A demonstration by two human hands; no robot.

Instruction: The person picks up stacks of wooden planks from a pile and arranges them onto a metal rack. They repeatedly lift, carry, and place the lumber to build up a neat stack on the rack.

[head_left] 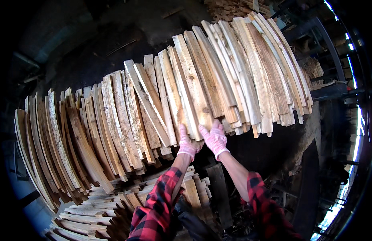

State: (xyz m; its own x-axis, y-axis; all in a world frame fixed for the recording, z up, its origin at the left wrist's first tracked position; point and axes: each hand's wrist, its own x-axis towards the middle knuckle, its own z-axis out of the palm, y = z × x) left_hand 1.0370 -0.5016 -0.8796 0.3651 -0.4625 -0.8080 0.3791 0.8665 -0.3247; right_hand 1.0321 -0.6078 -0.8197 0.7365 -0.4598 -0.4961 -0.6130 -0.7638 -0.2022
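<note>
Both my hands wear pink-and-white knit work gloves, and my sleeves are red-and-black plaid. My left hand [188,145] is closed on the near end of a pale wooden board [171,82]; its thumb lies on top and some fingers are hidden below. Just to the right, my right hand [214,137] grips the near end of a wider, knotted board [194,80], fingers along its right edge. A narrow board [184,94] lies between these two. All of them rest side by side on a long row of rough-sawn boards [266,68].
More boards [89,138] continue the row to the left, some crossing at angles. Below left stands another stack of wood [87,219]. A dark metal frame [328,48] rises at the right. Further timber [234,9] lies at the far side, beyond the dark floor [125,32].
</note>
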